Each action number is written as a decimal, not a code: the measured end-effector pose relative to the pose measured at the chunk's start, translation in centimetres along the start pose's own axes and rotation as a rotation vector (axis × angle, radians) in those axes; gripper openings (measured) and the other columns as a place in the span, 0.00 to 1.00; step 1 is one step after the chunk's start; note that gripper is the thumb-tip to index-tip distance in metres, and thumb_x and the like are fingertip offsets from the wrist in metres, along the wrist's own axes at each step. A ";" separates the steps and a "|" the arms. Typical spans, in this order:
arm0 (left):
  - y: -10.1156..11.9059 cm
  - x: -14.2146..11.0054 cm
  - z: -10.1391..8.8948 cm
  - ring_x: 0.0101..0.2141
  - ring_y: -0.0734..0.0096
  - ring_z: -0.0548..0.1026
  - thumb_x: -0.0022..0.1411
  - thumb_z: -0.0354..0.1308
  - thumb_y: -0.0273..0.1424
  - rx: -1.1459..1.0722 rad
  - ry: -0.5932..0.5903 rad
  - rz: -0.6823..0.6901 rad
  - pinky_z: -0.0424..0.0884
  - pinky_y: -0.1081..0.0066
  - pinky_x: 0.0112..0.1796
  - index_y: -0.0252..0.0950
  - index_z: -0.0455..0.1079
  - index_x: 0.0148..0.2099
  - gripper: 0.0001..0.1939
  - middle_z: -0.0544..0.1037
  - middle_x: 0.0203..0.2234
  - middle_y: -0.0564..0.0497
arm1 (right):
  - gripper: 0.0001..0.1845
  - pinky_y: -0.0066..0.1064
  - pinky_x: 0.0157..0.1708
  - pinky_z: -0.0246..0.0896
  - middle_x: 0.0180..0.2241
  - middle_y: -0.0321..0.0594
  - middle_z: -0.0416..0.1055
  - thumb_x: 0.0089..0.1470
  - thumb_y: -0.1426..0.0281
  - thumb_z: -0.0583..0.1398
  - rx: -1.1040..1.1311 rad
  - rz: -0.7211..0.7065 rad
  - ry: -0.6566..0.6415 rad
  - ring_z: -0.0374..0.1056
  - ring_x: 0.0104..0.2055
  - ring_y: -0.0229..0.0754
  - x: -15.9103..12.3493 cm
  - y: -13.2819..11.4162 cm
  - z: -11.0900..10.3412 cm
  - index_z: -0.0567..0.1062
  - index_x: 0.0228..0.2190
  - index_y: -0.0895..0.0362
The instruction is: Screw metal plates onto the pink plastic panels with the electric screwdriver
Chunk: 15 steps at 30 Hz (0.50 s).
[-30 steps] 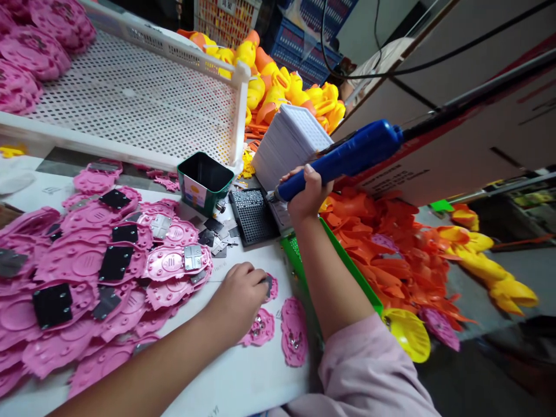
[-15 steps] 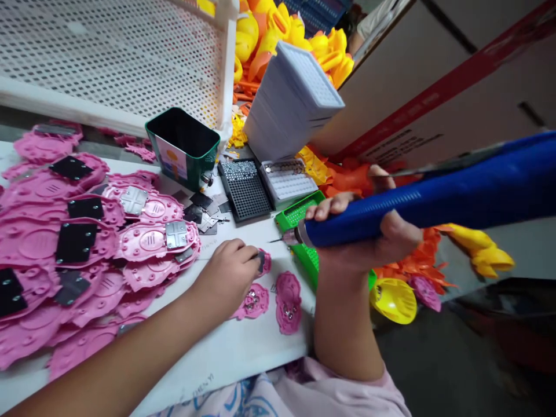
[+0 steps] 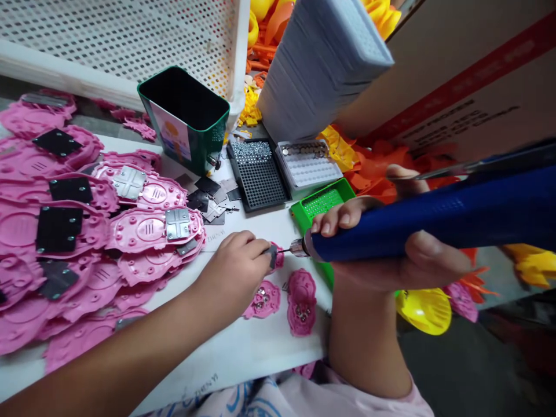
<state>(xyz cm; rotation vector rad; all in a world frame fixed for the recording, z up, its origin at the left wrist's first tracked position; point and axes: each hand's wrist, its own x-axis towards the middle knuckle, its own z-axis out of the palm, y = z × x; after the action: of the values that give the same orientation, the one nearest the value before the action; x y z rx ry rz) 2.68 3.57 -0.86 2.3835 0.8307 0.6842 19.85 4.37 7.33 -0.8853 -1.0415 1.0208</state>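
My right hand is wrapped round a blue electric screwdriver, whose metal tip points left at a small pink plastic part. My left hand pinches that pink part, with a grey metal piece on it, against the white table. Two more small pink parts with screws lie just in front of my left hand. A heap of pink plastic shells, some with black or silver plates, fills the left of the table.
A green tin box, a black screw tray, a white screw tray and a green tray stand behind my hands. A white perforated crate and a stack of grey trays stand further back. Orange and yellow plastic parts lie at the right.
My right hand brought the screwdriver down from the screw trays to the pink part that my left hand holds. The view has tilted down and closer.
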 end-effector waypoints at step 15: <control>0.1 -0.1 0.1 0.38 0.63 0.67 0.61 0.58 0.22 0.019 -0.012 0.006 0.69 0.62 0.42 0.33 0.73 0.38 0.04 0.77 0.38 0.49 | 0.13 0.38 0.24 0.64 0.20 0.35 0.72 0.39 0.62 0.66 0.030 0.003 -0.048 0.66 0.20 0.43 0.1 0.3 0.0 0.78 0.32 0.44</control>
<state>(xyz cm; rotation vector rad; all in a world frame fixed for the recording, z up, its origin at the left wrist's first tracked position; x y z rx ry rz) 2.73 3.45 -0.93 2.4055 0.8283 0.6672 19.79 4.52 7.11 -0.8422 -1.0623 1.0621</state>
